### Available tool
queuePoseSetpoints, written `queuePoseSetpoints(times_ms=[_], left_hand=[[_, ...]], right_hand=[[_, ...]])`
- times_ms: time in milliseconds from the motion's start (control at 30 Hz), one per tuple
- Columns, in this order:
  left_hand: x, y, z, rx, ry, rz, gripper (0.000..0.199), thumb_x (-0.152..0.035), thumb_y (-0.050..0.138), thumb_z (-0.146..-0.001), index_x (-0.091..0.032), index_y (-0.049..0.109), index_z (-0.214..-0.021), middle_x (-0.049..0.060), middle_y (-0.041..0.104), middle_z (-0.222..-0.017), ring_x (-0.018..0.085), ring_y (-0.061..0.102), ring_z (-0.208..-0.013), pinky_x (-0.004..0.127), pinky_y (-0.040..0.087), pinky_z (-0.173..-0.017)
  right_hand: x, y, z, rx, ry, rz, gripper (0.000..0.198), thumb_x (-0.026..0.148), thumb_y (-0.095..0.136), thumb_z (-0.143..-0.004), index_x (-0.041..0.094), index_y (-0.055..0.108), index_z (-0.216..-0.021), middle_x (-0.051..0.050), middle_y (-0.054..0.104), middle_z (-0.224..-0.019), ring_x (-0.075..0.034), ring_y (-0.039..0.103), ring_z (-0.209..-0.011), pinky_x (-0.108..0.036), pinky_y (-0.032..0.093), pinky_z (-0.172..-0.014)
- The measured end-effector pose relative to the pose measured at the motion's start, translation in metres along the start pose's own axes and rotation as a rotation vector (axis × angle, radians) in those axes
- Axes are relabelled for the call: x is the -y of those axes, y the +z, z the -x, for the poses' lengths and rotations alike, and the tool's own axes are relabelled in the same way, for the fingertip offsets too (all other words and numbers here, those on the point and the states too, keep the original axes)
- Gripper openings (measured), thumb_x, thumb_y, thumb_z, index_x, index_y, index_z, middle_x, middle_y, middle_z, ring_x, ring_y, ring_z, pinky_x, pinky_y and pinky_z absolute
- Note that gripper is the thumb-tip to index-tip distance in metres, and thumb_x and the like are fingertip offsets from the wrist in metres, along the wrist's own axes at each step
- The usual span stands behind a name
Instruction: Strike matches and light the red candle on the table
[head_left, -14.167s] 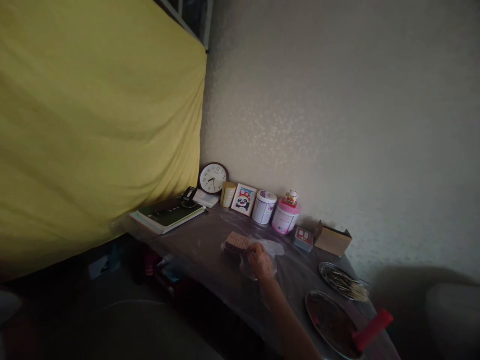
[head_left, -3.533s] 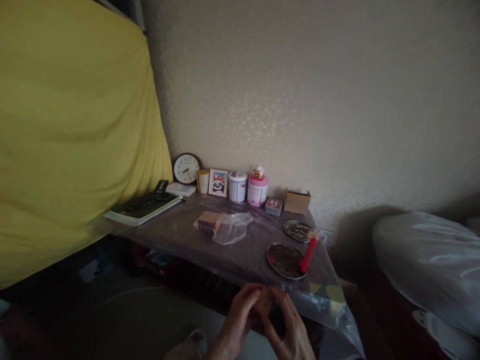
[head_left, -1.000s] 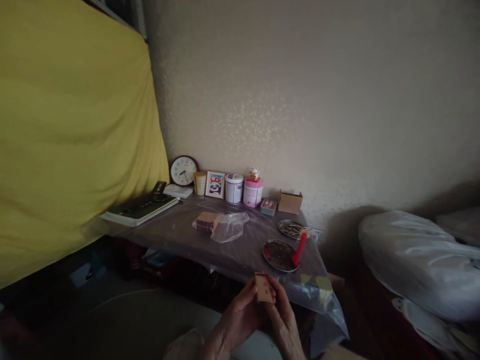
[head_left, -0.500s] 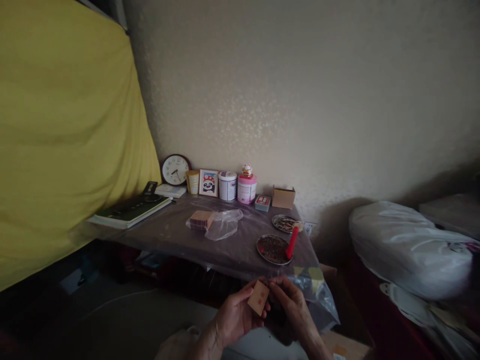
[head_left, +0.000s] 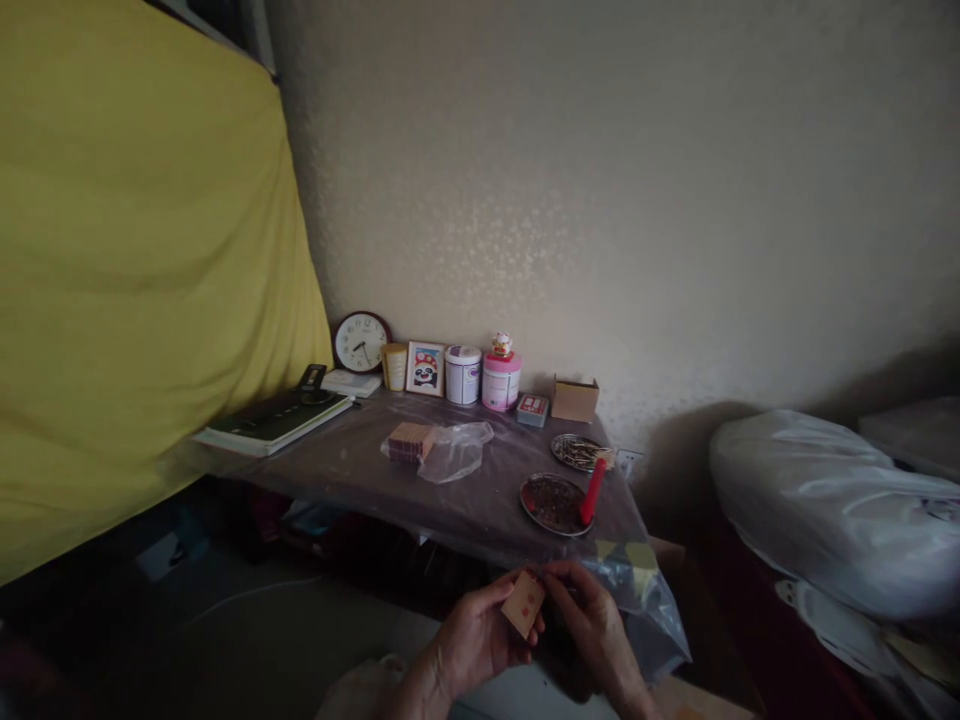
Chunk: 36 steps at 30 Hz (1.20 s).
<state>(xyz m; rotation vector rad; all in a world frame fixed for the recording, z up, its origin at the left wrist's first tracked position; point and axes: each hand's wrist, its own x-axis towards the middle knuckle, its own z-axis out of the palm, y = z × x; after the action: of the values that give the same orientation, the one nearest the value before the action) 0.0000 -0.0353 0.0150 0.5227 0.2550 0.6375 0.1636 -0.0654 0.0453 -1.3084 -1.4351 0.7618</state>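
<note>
Site: a room in a home. Directly beyond the left hand's [head_left: 478, 632] grip, I see a table [head_left: 330, 465] under clear plastic, set with a round clock [head_left: 361, 340], a framed panda picture [head_left: 425, 368] and a cat figurine [head_left: 502, 345]. Far left of the grip hangs a yellow cloth [head_left: 150, 280]; behind the table, a mottled wall [head_left: 615, 220]. Right of the grip, a bulging whitish plastic bag [head_left: 810, 520], possibly bedding; light poor there.

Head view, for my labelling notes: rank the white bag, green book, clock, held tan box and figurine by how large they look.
1. White bag
2. Green book
3. Clock
4. Tan box, nearer the camera than the clock
5. Figurine
</note>
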Motion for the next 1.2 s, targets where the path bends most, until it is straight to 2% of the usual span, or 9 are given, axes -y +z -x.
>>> queuePoseSetpoints(times_ms=[100, 200, 367, 533, 1200], left_hand=[[-0.001, -0.002, -0.001, -0.012, -0.007, -0.021, 0.036, -0.033, 0.046, -0.083, -0.011, 0.055, -0.109, 0.011, 0.066, -0.079, 0.015, 0.061, -0.064, 0.025, 0.039, -0.056], [-0.001, -0.004, -0.002, -0.009, -0.021, -0.046, 0.036, -0.032, 0.046, -0.081, -0.010, 0.056, -0.108, 0.011, 0.066, -0.077, 0.015, 0.060, -0.060, 0.025, 0.037, -0.052], [0.000, -0.008, -0.003, -0.041, -0.028, -0.074, 0.031, -0.028, 0.047, -0.077, -0.011, 0.059, -0.100, 0.007, 0.065, -0.077, 0.013, 0.058, -0.053, 0.026, 0.035, -0.048], [0.001, -0.014, -0.003, -0.071, -0.022, -0.099, 0.028, -0.026, 0.047, -0.074, -0.011, 0.060, -0.094, 0.005, 0.061, -0.073, 0.014, 0.057, -0.052, 0.027, 0.032, -0.046], [-0.002, -0.013, 0.001, -0.080, -0.020, -0.180, 0.037, -0.028, 0.046, -0.073, -0.009, 0.059, -0.102, 0.007, 0.062, -0.075, 0.013, 0.054, -0.049, 0.027, 0.031, -0.045]], right_hand=[[0.005, -0.002, 0.001, 0.070, -0.157, 0.164, 0.023, 0.038, 0.054, -0.085, 0.023, 0.070, -0.089, -0.004, 0.067, -0.087, -0.019, 0.062, -0.082, -0.027, 0.048, -0.075], [0.004, -0.004, 0.002, 0.128, -0.210, 0.229, 0.023, 0.034, 0.050, -0.087, 0.026, 0.071, -0.093, -0.004, 0.067, -0.088, -0.019, 0.063, -0.080, -0.026, 0.049, -0.073], [0.000, -0.006, 0.005, 0.206, -0.211, 0.306, 0.025, 0.029, 0.048, -0.089, 0.027, 0.070, -0.101, -0.004, 0.067, -0.087, -0.018, 0.064, -0.077, -0.026, 0.050, -0.071], [-0.001, -0.006, 0.007, 0.250, -0.206, 0.342, 0.026, 0.025, 0.047, -0.088, 0.028, 0.069, -0.102, -0.004, 0.068, -0.087, -0.018, 0.064, -0.077, -0.026, 0.049, -0.071], [-0.007, -0.005, 0.008, 0.264, -0.166, 0.304, 0.021, 0.025, 0.050, -0.087, 0.026, 0.069, -0.096, -0.002, 0.070, -0.090, -0.019, 0.065, -0.079, -0.026, 0.049, -0.072]])
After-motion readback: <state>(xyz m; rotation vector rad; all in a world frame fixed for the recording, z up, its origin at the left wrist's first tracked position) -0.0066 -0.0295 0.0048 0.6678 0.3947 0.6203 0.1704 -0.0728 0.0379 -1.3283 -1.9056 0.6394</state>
